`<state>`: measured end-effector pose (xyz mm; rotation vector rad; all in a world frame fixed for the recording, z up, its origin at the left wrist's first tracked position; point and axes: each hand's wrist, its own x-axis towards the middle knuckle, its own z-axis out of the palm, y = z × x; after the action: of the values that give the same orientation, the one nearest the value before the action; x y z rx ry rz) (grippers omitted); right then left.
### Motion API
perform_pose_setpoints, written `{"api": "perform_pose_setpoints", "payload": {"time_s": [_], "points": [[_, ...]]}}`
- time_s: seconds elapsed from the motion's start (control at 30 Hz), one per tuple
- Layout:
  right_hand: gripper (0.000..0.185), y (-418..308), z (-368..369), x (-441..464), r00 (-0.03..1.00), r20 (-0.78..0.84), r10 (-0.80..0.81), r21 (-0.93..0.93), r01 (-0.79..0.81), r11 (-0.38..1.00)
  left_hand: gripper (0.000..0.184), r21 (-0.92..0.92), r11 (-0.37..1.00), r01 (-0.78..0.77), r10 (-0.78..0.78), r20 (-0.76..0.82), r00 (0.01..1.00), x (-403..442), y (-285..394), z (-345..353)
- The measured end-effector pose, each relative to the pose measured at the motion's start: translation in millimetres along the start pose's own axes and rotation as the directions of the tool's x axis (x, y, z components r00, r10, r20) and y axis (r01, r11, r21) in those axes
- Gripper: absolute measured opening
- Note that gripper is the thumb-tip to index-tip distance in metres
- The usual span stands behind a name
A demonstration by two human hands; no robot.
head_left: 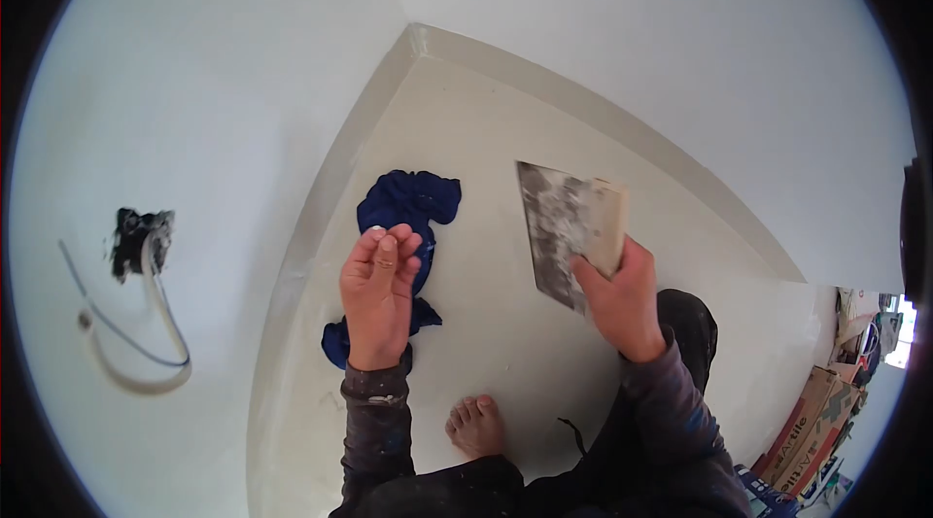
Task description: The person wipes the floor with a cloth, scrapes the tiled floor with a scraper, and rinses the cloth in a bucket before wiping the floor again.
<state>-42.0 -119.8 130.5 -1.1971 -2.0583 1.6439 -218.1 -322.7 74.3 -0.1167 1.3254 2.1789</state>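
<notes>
My right hand (624,299) is closed around the pale handle of a flat trowel (559,226), whose grey metal blade is smeared with white and tilted upright above the floor. My left hand (381,290) is raised palm up, with thumb and fingertips pinched on a small white bit (377,229) too small to identify. Below and behind the left hand, a crumpled dark blue cloth (408,195) lies on the floor, partly hidden by that hand and wrist.
White walls (622,22) meet at a corner above a beige floor (466,120) edged by skirting (583,90). Cables (170,324) hang from a wall opening (126,246) at left. My bare foot (476,426) is below; a cardboard box (802,431) and other items stand lower right.
</notes>
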Motion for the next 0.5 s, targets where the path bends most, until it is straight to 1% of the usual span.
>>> {"api": "perform_pose_setpoints", "payload": {"time_s": [0.03, 0.07, 0.1, 0.13, 0.17, 0.2, 0.23, 0.27, 0.3, 0.33, 0.4, 0.5], "points": [[0.023, 2.2, -7.1, -9.7, 1.0, 0.002, -0.012, 0.003, 0.012, 1.0, 0.013, -0.124, 0.99, 0.06, -0.048, 0.097, 0.994, -3.6, 1.5, -0.8], [0.022, 5.9, -14.8, -19.6, 0.998, -0.012, 0.054, 0.027, -0.054, 0.998, 0.013, -0.126, 0.991, 0.049, -0.036, 0.098, 0.994, -8.1, 4.6, 0.5], [0.021, 9.3, -22.1, -29.0, 0.993, -0.02, 0.119, 0.046, -0.118, 0.992, 0.013, -0.234, 0.962, 0.138, -0.096, 0.182, 0.979, -12.9, 7.0, 2.2], [0.021, 13.2, -28.2, -38.1, 0.994, -0.008, 0.111, 0.039, -0.11, 0.993, 0.014, -0.332, 0.914, 0.232, -0.145, 0.266, 0.953, -19.2, 8.1, 3.9], [0.021, 17.7, -32.9, -47.0, 0.992, -0.058, 0.114, 0.112, -0.107, 0.988, 0.013, -0.361, 0.895, 0.261, -0.151, 0.306, 0.94, -26.0, 10.2, 6.9], [0.02, 22.0, -36.5, -54.2, 0.987, -0.105, 0.125, 0.188, -0.104, 0.977, 0.013, -0.368, 0.897, 0.246, -0.141, 0.29, 0.946, -32.4, 11.6, 8.3], [0.021, 23.5, -43.0, -62.8, 0.984, -0.099, 0.15, 0.226, -0.125, 0.966, 0.011, -0.41, 0.865, 0.29, -0.153, 0.335, 0.93, -38.4, 13.3, 10.3], [0.021, 22.4, -46.2, -71.0, 0.986, -0.092, 0.141, 0.228, -0.117, 0.967, 0.01, -0.446, 0.83, 0.335, -0.161, 0.383, 0.91, -44.2, 16.1, 12.5], [0.022, 20.9, -48.9, -78.3, 0.981, -0.102, 0.163, 0.29, -0.127, 0.948, 0.008, -0.461, 0.806, 0.372, -0.187, 0.398, 0.898, -51.4, 21.3, 15.7], [0.023, 20.6, -51.0, -85.7, 0.976, -0.114, 0.187, 0.35, -0.136, 0.927, 0.008, -0.462, 0.808, 0.365, -0.178, 0.399, 0.899, -57.7, 25.0, 16.7], [0.025, 27.4, -51.8, -97.2, 0.979, -0.101, 0.177, 0.372, -0.128, 0.92, 0.008, -0.474, 0.78, 0.409, -0.174, 0.464, 0.869, -68.9, 29.6, 18.1], [0.026, 29.8, -47.5, -97.5, 0.981, -0.055, 0.187, 0.403, -0.15, 0.903, 0.008, -0.468, 0.787, 0.402, -0.164, 0.469, 0.868, -81.1, 39.2, 26.9]]}}
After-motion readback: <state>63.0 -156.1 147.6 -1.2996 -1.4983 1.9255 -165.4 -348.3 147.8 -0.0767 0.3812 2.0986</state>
